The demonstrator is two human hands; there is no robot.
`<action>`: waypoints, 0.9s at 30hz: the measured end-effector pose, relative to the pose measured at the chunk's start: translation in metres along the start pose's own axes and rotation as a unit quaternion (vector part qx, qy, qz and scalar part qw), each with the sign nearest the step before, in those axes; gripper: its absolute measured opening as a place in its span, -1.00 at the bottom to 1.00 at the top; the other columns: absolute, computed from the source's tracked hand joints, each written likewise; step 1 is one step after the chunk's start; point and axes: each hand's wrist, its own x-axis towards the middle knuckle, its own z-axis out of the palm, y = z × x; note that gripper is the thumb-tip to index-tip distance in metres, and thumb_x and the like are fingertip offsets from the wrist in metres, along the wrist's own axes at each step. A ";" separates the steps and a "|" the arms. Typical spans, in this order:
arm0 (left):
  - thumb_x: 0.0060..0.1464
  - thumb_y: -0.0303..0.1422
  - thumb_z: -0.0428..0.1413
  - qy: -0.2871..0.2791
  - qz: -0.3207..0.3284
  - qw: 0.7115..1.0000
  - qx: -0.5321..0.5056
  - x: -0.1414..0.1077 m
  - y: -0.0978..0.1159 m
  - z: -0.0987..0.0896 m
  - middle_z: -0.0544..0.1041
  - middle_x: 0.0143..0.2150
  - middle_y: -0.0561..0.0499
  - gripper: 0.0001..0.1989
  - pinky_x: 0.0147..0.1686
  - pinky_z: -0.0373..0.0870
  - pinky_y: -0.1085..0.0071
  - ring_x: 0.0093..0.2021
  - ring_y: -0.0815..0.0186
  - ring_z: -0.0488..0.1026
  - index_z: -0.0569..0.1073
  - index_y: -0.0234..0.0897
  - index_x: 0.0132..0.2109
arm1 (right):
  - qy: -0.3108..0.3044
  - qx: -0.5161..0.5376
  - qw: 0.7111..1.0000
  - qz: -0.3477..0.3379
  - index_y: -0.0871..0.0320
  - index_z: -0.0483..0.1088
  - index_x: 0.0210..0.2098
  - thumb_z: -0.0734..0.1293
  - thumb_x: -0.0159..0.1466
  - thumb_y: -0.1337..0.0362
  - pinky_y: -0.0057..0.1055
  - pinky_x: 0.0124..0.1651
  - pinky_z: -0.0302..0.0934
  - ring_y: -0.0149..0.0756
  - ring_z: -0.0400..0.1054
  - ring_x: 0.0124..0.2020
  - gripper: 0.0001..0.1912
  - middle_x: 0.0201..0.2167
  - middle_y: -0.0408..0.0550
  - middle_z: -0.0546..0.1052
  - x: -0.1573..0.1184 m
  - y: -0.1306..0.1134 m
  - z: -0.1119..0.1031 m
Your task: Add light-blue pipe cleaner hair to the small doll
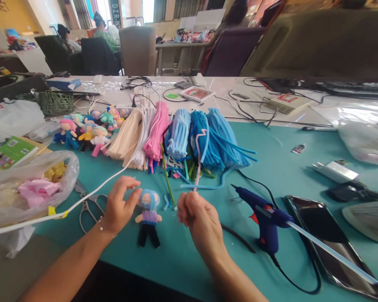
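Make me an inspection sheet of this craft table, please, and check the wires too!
Surface: green mat, with small snippets near the doll.
Craft things: doll between the hands; bundles of fuzzy stems behind it; glue gun at right.
Clutter: scissors and plastic bag at left; phone at right.
Hands: left hand by the doll's head, touch unclear; right hand holding a pale pink stem.
Cables: white cable slanting across the left; glue gun's black cord looping near the phone.
Surroundings: chairs and seated people beyond.
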 end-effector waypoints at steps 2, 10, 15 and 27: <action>0.27 -0.42 0.00 -0.044 -0.010 0.994 0.103 0.002 -0.011 0.000 0.54 -0.23 -0.05 -0.86 -0.18 0.50 0.26 -0.21 0.21 0.51 0.46 -0.20 -0.14 | 0.041 0.072 0.997 -0.004 0.06 0.06 -0.68 0.32 0.28 -0.21 -0.41 -0.55 0.01 -0.43 -0.01 -0.65 -0.36 -0.69 -0.27 0.14 0.004 -0.004 -0.002; 0.09 -0.52 0.05 -0.076 -0.067 0.976 0.194 -0.001 -0.037 0.000 0.48 -0.28 -0.11 -0.83 -0.18 0.42 0.12 -0.20 0.02 0.46 0.47 -0.20 -0.20 | 0.100 0.139 0.985 -0.024 0.07 0.19 -0.67 0.45 0.16 -0.14 -0.41 -0.59 0.00 -0.46 -0.08 -0.69 -0.43 -0.69 -0.28 0.14 0.013 -0.011 -0.005; 0.06 -0.51 0.07 -0.097 -0.088 0.972 0.196 -0.002 -0.036 -0.005 0.38 -0.44 -0.04 -0.82 -0.32 0.36 0.18 -0.37 0.06 0.40 0.33 -0.14 -0.44 | 0.102 0.155 0.982 -0.032 0.07 0.17 -0.66 0.43 0.18 -0.17 -0.42 -0.59 0.00 -0.48 -0.11 -0.70 -0.42 -0.69 -0.30 0.13 0.013 -0.009 -0.005; 0.28 -0.35 0.02 -0.098 -0.052 0.992 -0.067 -0.002 -0.002 -0.007 0.50 -0.45 0.07 -0.85 -0.44 0.41 0.45 -0.50 0.34 0.46 0.39 -0.20 -0.30 | 0.035 0.036 0.998 -0.042 0.09 0.43 -0.29 0.51 0.16 0.07 -0.46 -0.52 0.10 -0.44 0.15 -0.61 -0.71 -0.60 -0.28 0.32 -0.001 -0.002 0.001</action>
